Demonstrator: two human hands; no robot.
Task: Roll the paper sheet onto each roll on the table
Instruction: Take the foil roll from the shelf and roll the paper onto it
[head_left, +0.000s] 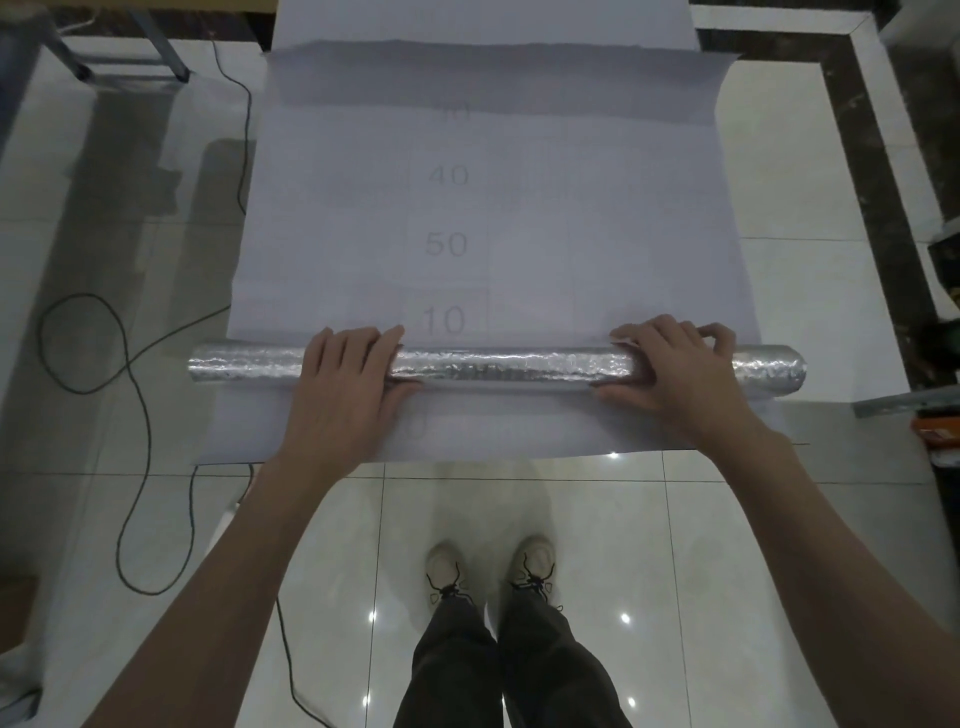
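I see a black cable (130, 395) on the floor tiles, far left. Left hand (345, 384) flat, fingers together, pressing the silver roll (498, 366). Roll lies crosswise on the paper sheet (571, 234) near its front edge. Right hand (675, 371) cupped over the roll, fingers curled.
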